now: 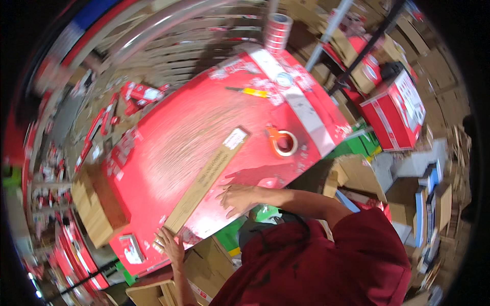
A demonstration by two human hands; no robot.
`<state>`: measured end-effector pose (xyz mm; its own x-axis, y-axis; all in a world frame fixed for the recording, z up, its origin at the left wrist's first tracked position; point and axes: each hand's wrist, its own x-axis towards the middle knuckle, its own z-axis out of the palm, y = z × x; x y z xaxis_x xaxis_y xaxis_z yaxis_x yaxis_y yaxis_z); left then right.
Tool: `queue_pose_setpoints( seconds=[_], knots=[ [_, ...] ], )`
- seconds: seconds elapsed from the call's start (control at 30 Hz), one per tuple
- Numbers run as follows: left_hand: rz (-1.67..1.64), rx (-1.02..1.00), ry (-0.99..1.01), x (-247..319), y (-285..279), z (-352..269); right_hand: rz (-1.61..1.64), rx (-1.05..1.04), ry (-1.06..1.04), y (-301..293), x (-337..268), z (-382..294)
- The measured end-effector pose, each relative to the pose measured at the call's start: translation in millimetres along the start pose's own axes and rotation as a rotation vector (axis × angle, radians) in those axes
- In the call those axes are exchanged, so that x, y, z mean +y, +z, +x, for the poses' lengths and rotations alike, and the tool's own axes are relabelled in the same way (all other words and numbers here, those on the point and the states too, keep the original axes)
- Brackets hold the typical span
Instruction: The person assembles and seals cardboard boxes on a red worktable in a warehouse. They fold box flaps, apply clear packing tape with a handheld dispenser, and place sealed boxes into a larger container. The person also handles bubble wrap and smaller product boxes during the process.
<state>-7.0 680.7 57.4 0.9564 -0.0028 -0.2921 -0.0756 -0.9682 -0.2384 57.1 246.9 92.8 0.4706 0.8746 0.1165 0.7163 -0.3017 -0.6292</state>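
A long, narrow cardboard box (204, 183) lies diagonally on the red table (164, 141), with a white label at its far end and printing along its top. My left hand (168, 243) touches the near end of this box, its fingers spread over the end. To the right of the box, my right hand (237, 197) hovers over or rests near the table's front edge with fingers spread, and nothing shows in it. Beyond it lies an orange tape dispenser with a roll of tape (284, 143). A utility knife with a yellow handle (254, 92) lies farther back.
A stack of tape rolls (278, 32) stands at the back corner, near a single roll (284, 79). An open cardboard box (95, 206) adjoins the table's left edge. Another open box (356, 176) stands at the right, and a red carton (394, 111) is behind it.
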Motion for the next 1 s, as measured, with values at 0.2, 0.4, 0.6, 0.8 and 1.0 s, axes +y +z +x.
queue_pose_setpoints(
  seconds=[0.2, 0.4, 0.6, 0.8, 1.0],
  knots=[
    [-1.467, -0.229, 0.502, 323, -95, -15, -0.16, 1.211, 0.916, -14, 56, -254],
    [-1.778, -0.859, 0.146, 636, -109, -4, -0.665, 0.697, 1.037, 2, 35, -410],
    [-2.049, -0.915, 0.098, 683, -85, 8, -0.23, 0.768, 0.861, -65, 37, -421],
    [-1.789, -0.515, 0.57, 676, -97, 14, -0.131, 0.273, 0.589, -111, 114, -412],
    [-1.882, -0.443, 0.569, 670, -114, 23, -0.201, 0.25, 0.589, -154, 100, -395]
  ],
)
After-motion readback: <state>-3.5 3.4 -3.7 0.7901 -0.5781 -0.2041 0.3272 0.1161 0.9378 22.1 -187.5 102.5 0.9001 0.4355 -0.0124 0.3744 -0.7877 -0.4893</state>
